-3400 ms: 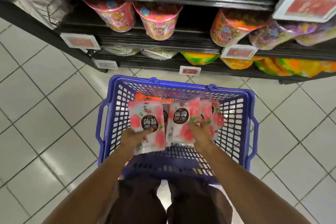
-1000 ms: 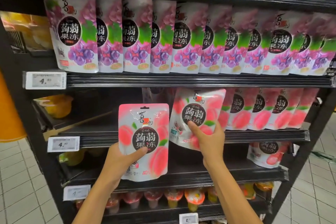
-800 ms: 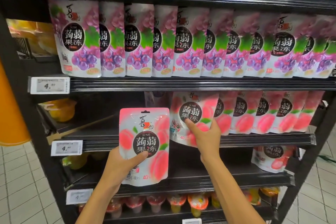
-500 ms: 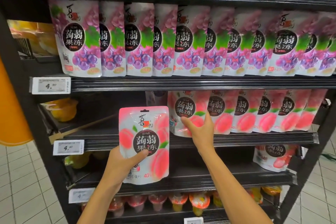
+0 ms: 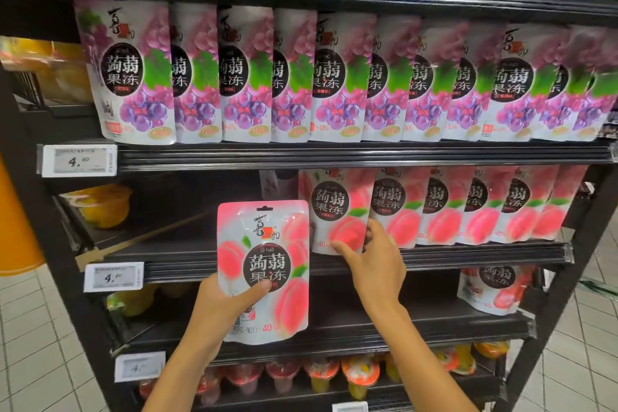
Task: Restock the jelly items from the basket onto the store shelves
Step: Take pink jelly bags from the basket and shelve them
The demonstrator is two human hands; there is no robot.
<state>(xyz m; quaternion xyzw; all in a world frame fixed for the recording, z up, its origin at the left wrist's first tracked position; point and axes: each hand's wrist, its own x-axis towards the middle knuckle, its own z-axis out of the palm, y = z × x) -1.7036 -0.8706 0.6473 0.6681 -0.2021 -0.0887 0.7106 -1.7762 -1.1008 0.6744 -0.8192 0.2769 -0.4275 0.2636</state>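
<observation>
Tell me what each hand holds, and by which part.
Left hand grips a peach jelly pouch by its lower left side, thumb across the front. Right hand holds nothing; its fingers only touch a shelved pouch near its bottom.

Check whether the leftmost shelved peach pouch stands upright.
Upright: the pouch stands base-down on the shelf, aligned with its row; right hand touches it.

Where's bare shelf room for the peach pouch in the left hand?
For the held peach pouch, the peach shelf is bare between the yellow jelly cup and the leftmost standing peach pouch, by the right hand. The shelf below is bare left of a lone pouch. The peach row rightward and the grape row above are packed tight.
</observation>
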